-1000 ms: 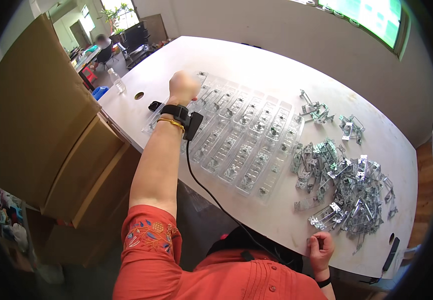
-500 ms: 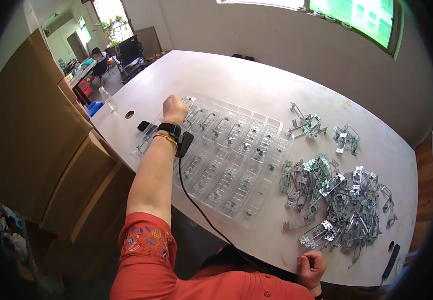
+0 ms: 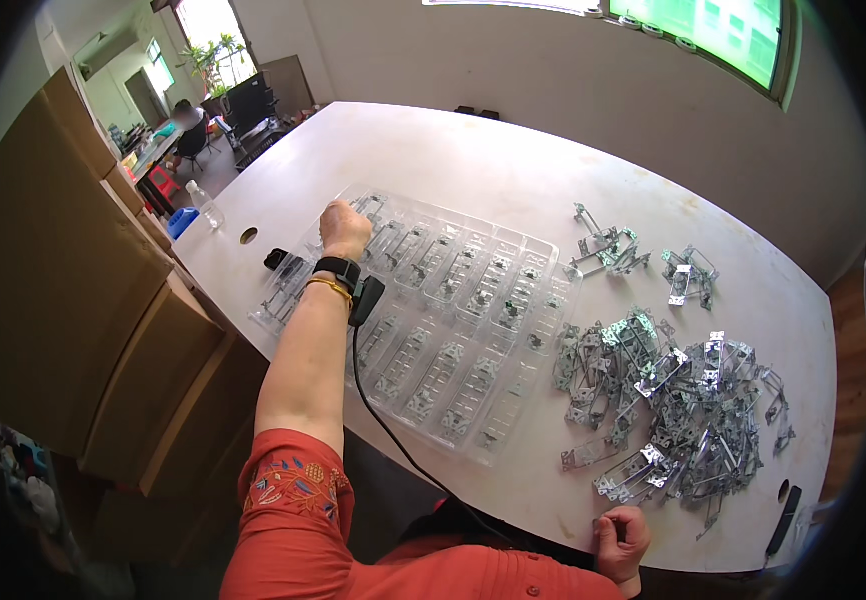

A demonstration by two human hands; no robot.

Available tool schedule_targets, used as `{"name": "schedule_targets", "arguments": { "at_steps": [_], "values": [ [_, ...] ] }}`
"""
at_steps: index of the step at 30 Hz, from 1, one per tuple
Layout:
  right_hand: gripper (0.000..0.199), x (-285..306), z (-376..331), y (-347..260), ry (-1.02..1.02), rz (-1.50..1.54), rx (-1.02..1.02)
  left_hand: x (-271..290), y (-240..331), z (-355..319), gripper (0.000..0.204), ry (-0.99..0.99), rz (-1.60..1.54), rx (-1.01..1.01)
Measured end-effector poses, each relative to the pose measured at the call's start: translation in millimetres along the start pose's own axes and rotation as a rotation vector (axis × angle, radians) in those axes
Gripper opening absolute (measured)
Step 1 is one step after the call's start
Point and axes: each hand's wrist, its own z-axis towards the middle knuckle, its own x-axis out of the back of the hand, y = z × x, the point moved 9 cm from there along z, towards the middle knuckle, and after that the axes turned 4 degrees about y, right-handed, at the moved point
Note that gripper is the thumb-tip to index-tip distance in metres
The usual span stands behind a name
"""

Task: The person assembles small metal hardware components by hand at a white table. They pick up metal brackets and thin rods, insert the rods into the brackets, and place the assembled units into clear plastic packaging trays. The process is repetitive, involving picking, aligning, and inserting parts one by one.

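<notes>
My left hand [image 3: 345, 230] is closed at the far left part of a clear plastic tray [image 3: 515, 395] with rows of long compartments. Its fingers point away and down, so whatever they grip is hidden. Thin silver metal brackets [image 3: 420, 402] lie in many of the compartments. At the near edge of the table, my right hand [image 3: 621, 545] rests with curled fingers and the thumb against them. I cannot make out whether anything is inside it. Beyond that hand is a large tangled heap of metal brackets [image 3: 688, 425].
Two smaller bracket clusters [image 3: 608, 245] [image 3: 691, 278] sit behind the heap on the white table [image 3: 513, 155]. A black cable [image 3: 393, 425] runs from my left wrist across the tray's edge. Cardboard boxes [image 3: 53, 270] stand on the left. A clear bottle [image 3: 206, 207] is at the table's left edge.
The view has shifted slightly. My left hand stays closed at the tray's far left, a touch nearer to me. My right hand has hardly moved.
</notes>
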Motion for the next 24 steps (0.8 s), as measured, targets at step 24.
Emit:
{"name": "schedule_targets", "arguments": {
  "at_steps": [24],
  "values": [
    [0.008,-3,-1,8,-0.020,0.042,-0.118,6,9,-14,0.028,-0.003,0.070,-0.006]
  ]
}}
